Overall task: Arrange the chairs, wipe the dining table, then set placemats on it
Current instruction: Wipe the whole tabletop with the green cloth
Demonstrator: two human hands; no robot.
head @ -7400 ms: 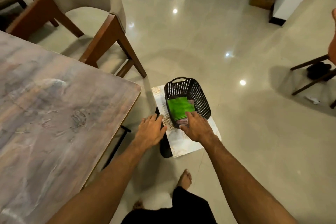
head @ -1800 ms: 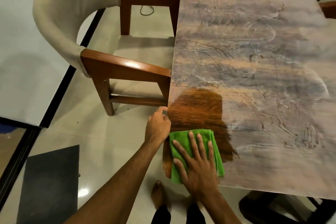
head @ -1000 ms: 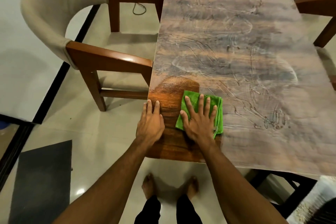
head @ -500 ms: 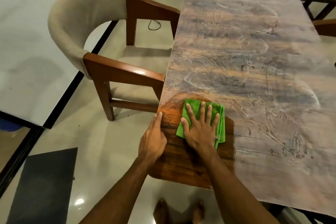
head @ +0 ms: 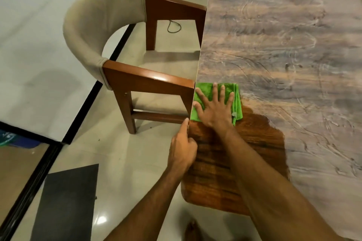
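Five spread fingers (head: 215, 92) of right hand (head: 213, 112) flat on green cloth (head: 203, 89), at table (head: 274, 45) edge, left hand (head: 182, 152) gripping that edge

One head-worn camera looks steeply down and forward from just above the near left corner of the table (head: 274, 55), so close that both forearms (head: 264, 172) fill the lower frame. It faces along the tabletop toward the far edge, with a chair (head: 94, 25) and the floor (head: 121, 152) at left.

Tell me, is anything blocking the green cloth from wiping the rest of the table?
Nothing visible does. The right hand presses the green cloth flat on the table, with only smeared tabletop ahead.
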